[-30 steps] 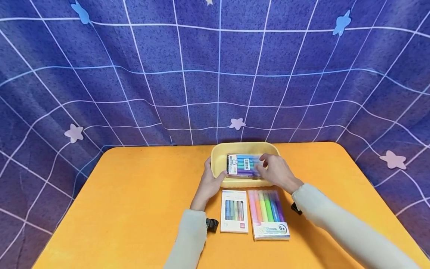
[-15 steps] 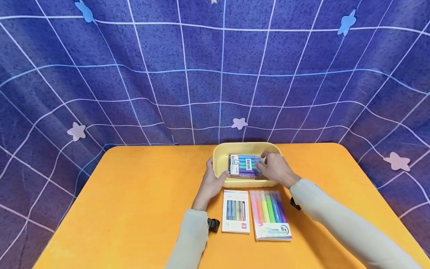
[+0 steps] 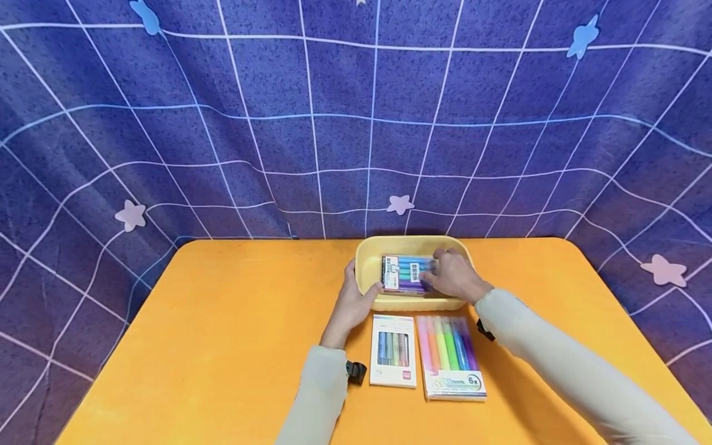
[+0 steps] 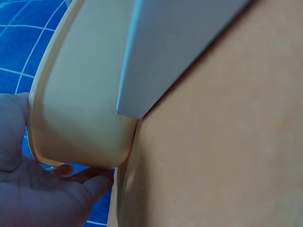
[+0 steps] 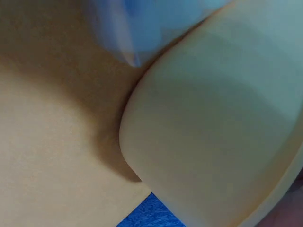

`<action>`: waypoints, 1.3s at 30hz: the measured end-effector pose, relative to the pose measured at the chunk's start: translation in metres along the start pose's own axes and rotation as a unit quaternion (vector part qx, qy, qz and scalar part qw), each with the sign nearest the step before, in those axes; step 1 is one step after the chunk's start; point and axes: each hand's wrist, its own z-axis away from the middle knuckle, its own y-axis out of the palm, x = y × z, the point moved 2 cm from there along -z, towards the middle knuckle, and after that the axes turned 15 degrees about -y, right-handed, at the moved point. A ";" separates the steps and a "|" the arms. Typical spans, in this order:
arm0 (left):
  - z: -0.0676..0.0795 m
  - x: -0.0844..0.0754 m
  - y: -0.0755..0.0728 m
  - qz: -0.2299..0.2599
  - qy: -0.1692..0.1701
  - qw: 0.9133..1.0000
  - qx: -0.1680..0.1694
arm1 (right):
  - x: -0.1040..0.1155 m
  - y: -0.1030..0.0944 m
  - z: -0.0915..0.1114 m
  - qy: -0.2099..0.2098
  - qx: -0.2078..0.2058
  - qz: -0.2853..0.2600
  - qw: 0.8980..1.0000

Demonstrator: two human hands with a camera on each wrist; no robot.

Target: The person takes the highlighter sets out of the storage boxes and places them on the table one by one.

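Observation:
A pale yellow plastic tub [image 3: 418, 303] stands near the table's back edge. At its left end my left hand [image 3: 353, 303] grips the wall, thumb over the rim and fingers outside; the left wrist view shows this hand [image 4: 47, 191] round the tub's end [image 4: 85, 99]. Inside lies a clear pack of blue, green and purple pens [image 3: 408, 272] with white labels. My right hand [image 3: 457, 276] reaches in from the right and pinches the pack's right end, covering it. In the right wrist view the tub's outer wall [image 5: 203, 113] hides most of this hand.
In front of the tub lie a white box of pens with a window [image 3: 393, 371] and, to its right, a clear pack of several bright highlighters [image 3: 452, 346]. A blue gridded curtain [image 3: 339, 142] hangs behind the orange table [image 3: 233, 346].
The head view has shifted a little, so everything sits slightly farther right. My right hand has moved slightly left over the pen pack. The left hand keeps its hold on the tub.

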 end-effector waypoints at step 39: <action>-0.002 -0.001 0.001 -0.016 -0.023 1.000 -0.007 | -0.011 0.004 -0.020 0.041 0.101 -0.063 0.992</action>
